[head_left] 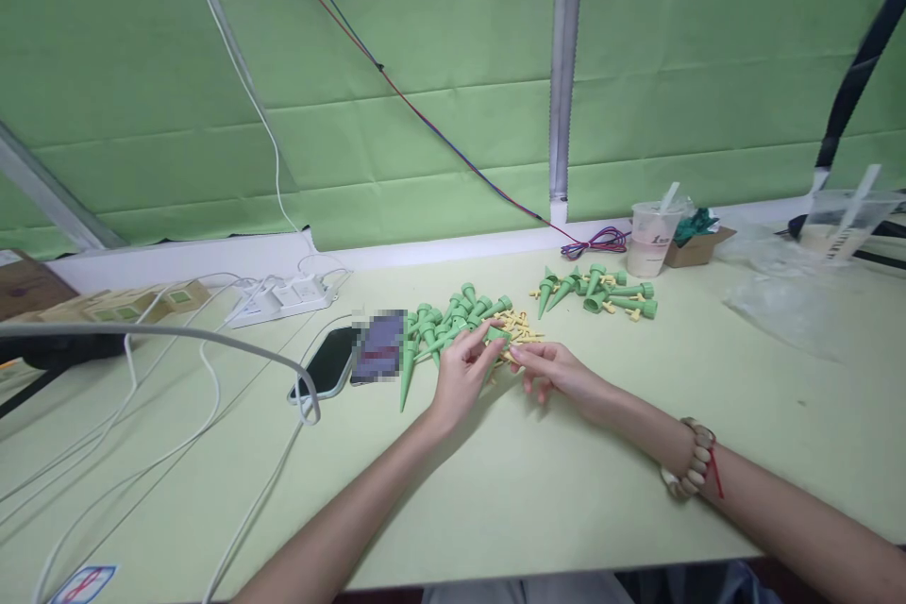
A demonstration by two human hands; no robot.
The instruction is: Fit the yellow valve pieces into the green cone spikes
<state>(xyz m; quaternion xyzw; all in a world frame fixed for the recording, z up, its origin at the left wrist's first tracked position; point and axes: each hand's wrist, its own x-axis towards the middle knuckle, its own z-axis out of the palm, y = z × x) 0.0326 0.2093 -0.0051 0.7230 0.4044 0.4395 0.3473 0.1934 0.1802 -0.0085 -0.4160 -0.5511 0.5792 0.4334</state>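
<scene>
My left hand (463,368) is closed on a green plastic spike (498,335), whose wide end shows between thumb and fingers. Close on its right, my right hand (556,370) pinches a small yellow plastic piece (508,356) against that end; whether the two are joined I cannot tell. A pile of green cone-shaped spikes (453,316) lies just behind and left of my left hand. Small yellow pieces (522,328) are heaped behind my fingertips. Farther back on the right is a second group of green spikes (601,288), with yellow pieces among them.
Two phones, one dark (329,363) and one blurred out (378,347), lie left of the pile. White cables (212,377) cross the table's left side from a power strip (283,299). Drink cups (647,241), a cardboard box (697,248) and plastic bags (779,302) stand at the back right.
</scene>
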